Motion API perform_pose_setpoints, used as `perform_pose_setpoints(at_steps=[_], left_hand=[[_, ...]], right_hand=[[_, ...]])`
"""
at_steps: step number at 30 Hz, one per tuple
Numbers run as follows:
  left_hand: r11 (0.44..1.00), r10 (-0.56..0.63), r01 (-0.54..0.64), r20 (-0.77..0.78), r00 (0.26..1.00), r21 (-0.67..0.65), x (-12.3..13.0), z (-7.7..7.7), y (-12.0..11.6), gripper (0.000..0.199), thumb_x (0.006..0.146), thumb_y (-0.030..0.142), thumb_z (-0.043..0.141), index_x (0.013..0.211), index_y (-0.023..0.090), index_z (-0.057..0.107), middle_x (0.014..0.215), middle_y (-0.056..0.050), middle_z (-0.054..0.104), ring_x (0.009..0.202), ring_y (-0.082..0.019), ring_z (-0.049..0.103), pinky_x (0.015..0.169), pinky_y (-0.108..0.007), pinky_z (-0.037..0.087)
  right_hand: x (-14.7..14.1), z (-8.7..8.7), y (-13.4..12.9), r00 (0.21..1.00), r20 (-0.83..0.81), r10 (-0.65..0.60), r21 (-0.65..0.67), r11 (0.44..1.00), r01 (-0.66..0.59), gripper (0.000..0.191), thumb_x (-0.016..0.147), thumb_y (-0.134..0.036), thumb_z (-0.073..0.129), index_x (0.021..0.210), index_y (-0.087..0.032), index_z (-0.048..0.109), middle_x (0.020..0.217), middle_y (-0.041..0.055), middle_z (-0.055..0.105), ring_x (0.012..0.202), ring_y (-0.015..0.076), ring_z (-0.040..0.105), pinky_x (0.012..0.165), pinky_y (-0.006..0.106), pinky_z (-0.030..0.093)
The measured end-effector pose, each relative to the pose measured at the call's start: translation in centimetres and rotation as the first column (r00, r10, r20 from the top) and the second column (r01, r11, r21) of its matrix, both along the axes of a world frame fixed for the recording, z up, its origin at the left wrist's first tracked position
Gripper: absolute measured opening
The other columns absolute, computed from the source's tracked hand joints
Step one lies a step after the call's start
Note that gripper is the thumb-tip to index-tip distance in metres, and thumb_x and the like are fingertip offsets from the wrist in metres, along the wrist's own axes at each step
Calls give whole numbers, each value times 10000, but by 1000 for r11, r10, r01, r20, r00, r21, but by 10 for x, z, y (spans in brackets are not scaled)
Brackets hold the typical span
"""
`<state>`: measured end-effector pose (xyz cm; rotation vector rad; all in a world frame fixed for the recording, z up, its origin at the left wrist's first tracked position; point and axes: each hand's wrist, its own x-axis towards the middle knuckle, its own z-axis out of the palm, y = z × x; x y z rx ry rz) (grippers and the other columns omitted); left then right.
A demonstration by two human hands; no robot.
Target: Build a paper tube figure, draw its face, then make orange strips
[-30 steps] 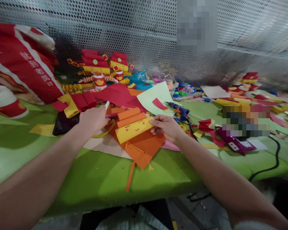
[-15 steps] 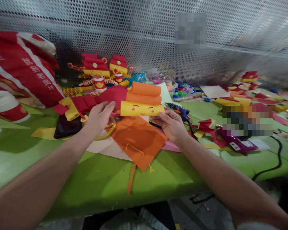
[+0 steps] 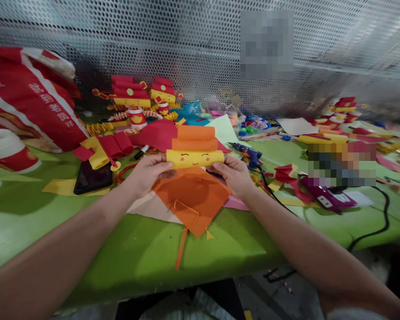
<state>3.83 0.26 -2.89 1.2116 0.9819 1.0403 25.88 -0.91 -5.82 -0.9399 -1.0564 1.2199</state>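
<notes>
A rolled paper figure (image 3: 195, 159) has a yellow roll with a drawn smiling face at the bottom and two orange rolls above it. My left hand (image 3: 150, 173) pinches the left end of the yellow roll. At its right end, my right hand (image 3: 235, 174) grips it between thumb and fingers. Under the figure lies an orange paper square (image 3: 193, 200), one corner pointing toward me, with a narrow orange strip (image 3: 182, 251) hanging below it. Pale and pink paper shows beneath the square.
A black phone (image 3: 93, 178) lies left, near paper cups (image 3: 11, 151) and a red bag (image 3: 36, 98). Finished red and yellow figures (image 3: 131, 95) stand behind. A blue glue gun (image 3: 246, 153) with a cord and a purple box (image 3: 328, 193) are at right.
My left hand has moved down and now grips the figure's left end. The figure has come slightly lower and left. A marker and a red ring now show beside my left hand.
</notes>
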Motion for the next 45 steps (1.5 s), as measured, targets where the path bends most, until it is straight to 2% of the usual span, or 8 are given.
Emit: perform_pose_setpoints(at_steps=[6, 12, 15, 17, 20, 25, 36, 45], left_hand=[[996, -77, 79, 47, 996, -47, 4, -2, -3, 139, 665, 217, 694, 783, 145, 703, 732, -52, 706, 689, -153, 655, 736, -308, 527], [994, -49, 57, 86, 995, -90, 9, -3, -8, 95, 699, 213, 675, 771, 153, 690, 738, -46, 708, 684, -152, 658, 760, -331, 532], [994, -59, 71, 132, 990, -85, 10, -3, -9, 146, 715, 225, 667, 845, 163, 693, 869, -68, 726, 763, -174, 676, 806, -355, 530], [993, -66, 81, 169, 983, -84, 11, -2, -9, 177, 708, 224, 674, 875, 169, 695, 994, -87, 719, 859, -206, 679, 819, -356, 532], [992, -78, 97, 211, 974, -83, 12, -2, -10, 185, 690, 216, 688, 870, 174, 705, 1073, -91, 704, 968, -241, 660, 809, -333, 541], [994, -61, 79, 216, 974, -74, 11, -1, -10, 203, 648, 193, 713, 849, 173, 710, 1053, -82, 711, 997, -251, 649, 805, -334, 548], [995, -76, 85, 142, 987, -54, 7, -6, -6, 240, 630, 174, 731, 869, 150, 718, 959, -82, 728, 795, -167, 670, 742, -272, 531], [999, -43, 45, 139, 989, -10, 9, -4, -5, 267, 592, 200, 758, 855, 155, 735, 942, -79, 737, 919, -227, 668, 870, -344, 493]], right_hand=[[-2, 2, 0, 1000, -10, 12, -34, 999, -12, 324, 473, -418, 829, 670, -210, 678, 708, -27, 682, 665, 99, 629, 708, 253, 536], [-3, 3, -1, 990, 138, -14, 118, 993, -3, 364, 534, -531, 775, 641, -200, 670, 780, 6, 653, 707, 130, 593, 684, 281, 522], [-2, 0, 1, 987, 134, -87, 143, 987, 68, 364, 545, -524, 774, 677, -203, 665, 873, 20, 657, 792, 144, 604, 741, 293, 523], [-1, -1, 2, 989, 101, -107, 116, 989, 95, 354, 558, -514, 773, 686, -208, 649, 896, 19, 664, 800, 139, 614, 760, 290, 526], [-1, -1, 2, 999, 22, -34, 9, 999, 33, 357, 545, -499, 789, 697, -217, 632, 807, -5, 679, 725, 124, 631, 718, 272, 535], [-2, 0, 0, 998, -58, -5, -30, 1000, 3, 358, 491, -457, 828, 610, -207, 601, 650, -37, 658, 606, 99, 606, 605, 237, 515], [-1, -2, 1, 994, 16, -107, 179, 979, 103, 337, 538, -443, 806, 578, -204, 572, 725, -32, 652, 637, 98, 579, 606, 248, 497], [-2, 0, 0, 996, 69, -51, 168, 985, 39, 328, 519, -434, 816, 623, -202, 609, 776, -15, 636, 681, 115, 572, 633, 261, 493]])
